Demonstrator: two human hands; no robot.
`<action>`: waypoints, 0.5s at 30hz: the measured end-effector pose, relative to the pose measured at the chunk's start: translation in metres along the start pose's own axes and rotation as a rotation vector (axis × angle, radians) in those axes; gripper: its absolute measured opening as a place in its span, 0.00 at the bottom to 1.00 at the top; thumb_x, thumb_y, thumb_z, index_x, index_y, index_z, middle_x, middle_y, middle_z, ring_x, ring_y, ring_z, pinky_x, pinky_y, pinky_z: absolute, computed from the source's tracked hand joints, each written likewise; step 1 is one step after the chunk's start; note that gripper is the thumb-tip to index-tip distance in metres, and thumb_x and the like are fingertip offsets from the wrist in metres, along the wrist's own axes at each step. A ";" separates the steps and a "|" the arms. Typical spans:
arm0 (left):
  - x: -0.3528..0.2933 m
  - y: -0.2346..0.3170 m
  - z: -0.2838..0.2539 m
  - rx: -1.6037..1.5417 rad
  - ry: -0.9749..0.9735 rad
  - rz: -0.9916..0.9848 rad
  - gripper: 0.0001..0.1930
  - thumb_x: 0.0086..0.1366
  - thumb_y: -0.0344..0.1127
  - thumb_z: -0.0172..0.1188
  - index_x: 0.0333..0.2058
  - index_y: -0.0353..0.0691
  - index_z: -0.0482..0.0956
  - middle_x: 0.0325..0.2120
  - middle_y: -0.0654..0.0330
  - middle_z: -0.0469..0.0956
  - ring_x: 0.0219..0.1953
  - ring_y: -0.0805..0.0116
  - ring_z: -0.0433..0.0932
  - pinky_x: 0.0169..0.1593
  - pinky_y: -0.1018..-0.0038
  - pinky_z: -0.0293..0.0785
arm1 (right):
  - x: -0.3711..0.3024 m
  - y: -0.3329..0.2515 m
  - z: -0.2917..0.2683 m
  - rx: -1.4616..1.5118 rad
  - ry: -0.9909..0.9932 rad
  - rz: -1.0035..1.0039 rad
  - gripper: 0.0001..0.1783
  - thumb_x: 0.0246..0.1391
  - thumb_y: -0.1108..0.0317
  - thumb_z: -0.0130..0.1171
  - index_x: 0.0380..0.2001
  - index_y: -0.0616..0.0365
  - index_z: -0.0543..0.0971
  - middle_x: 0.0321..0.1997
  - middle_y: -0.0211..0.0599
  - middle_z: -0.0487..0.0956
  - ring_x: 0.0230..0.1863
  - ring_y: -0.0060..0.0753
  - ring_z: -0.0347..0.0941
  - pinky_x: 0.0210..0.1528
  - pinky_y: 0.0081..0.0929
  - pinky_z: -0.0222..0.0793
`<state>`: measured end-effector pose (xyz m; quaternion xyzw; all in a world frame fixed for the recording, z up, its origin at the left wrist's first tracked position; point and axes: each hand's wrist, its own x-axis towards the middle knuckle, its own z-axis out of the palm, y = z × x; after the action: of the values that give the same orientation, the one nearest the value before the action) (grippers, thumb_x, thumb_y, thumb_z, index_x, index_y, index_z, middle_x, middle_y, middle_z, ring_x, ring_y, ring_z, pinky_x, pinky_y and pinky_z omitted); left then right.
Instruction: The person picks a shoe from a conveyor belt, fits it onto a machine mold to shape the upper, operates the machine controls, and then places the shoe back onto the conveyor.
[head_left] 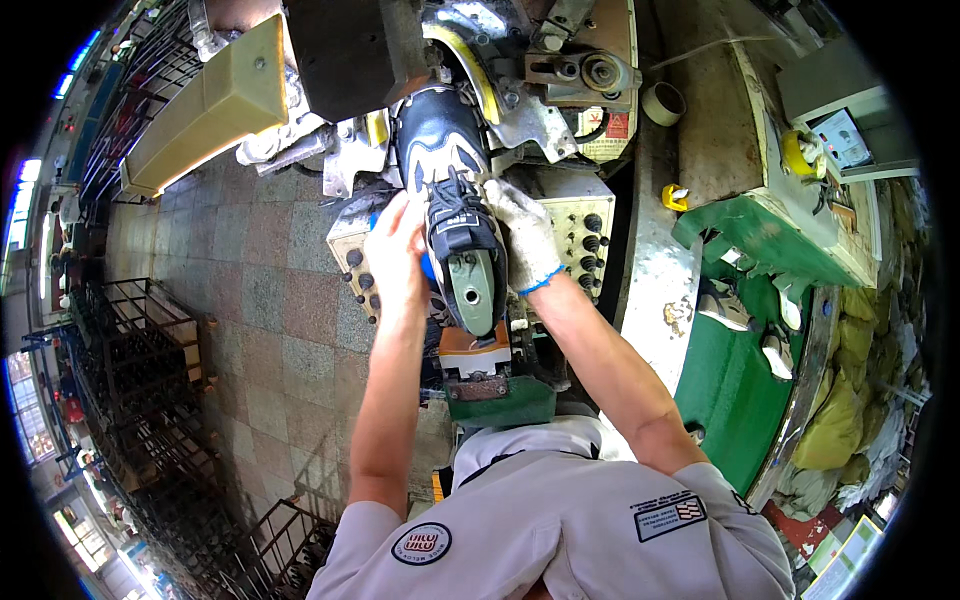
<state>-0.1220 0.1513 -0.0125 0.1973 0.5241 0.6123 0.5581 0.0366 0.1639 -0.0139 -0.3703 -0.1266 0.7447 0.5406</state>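
Note:
A dark navy shoe upper with white and grey trim [440,135] is stretched over a green last [472,292]. Its toe points away from me, into the metal jaws of a machine [520,125]. The laces are tied, and the heel opening shows the last's round hole. My bare left hand [402,245] grips the shoe's left side, its fingertips along the lace area. On the opposite side, my right hand [525,228], in a white knit glove with a blue cuff, presses against the upper. Below the heel stands a machine support with an orange-brown top [475,358].
Control boxes with black knobs [588,235] flank the shoe. A yellowish curved cover [215,105] juts out at upper left. To the right, a green conveyor [725,370] carries several shoes beside a metal ledge [660,290]. A tape roll [663,103] lies nearby. Dark racks [150,370] stand left.

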 end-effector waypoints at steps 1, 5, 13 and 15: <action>-0.001 -0.009 0.002 0.009 -0.006 -0.101 0.20 0.70 0.41 0.61 0.54 0.33 0.78 0.40 0.59 0.83 0.38 0.74 0.81 0.42 0.78 0.76 | 0.006 0.008 -0.004 -0.007 0.000 -0.063 0.17 0.63 0.63 0.64 0.50 0.62 0.82 0.45 0.33 0.85 0.42 0.24 0.79 0.48 0.23 0.74; -0.004 -0.035 -0.001 -0.222 -0.140 -0.272 0.25 0.76 0.55 0.48 0.48 0.38 0.81 0.36 0.63 0.83 0.35 0.71 0.82 0.42 0.73 0.78 | 0.011 0.014 -0.009 -0.189 0.042 -0.154 0.17 0.64 0.62 0.62 0.49 0.63 0.82 0.43 0.33 0.85 0.41 0.23 0.79 0.46 0.22 0.74; 0.012 -0.028 -0.015 0.070 -0.129 -0.210 0.25 0.76 0.54 0.47 0.38 0.37 0.83 0.29 0.66 0.82 0.29 0.77 0.78 0.36 0.77 0.73 | 0.009 0.032 -0.005 -0.005 0.038 -0.115 0.17 0.65 0.61 0.61 0.49 0.62 0.82 0.44 0.34 0.85 0.42 0.25 0.80 0.45 0.23 0.75; 0.016 -0.027 -0.016 0.094 -0.122 -0.240 0.26 0.76 0.54 0.48 0.34 0.38 0.83 0.26 0.69 0.80 0.26 0.80 0.74 0.33 0.78 0.69 | 0.009 0.037 -0.004 0.048 0.042 -0.109 0.17 0.66 0.61 0.61 0.49 0.62 0.82 0.45 0.35 0.85 0.42 0.25 0.80 0.45 0.24 0.76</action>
<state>-0.1272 0.1539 -0.0470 0.1957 0.5371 0.5029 0.6483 0.0120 0.1565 -0.0424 -0.3653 -0.1173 0.7091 0.5916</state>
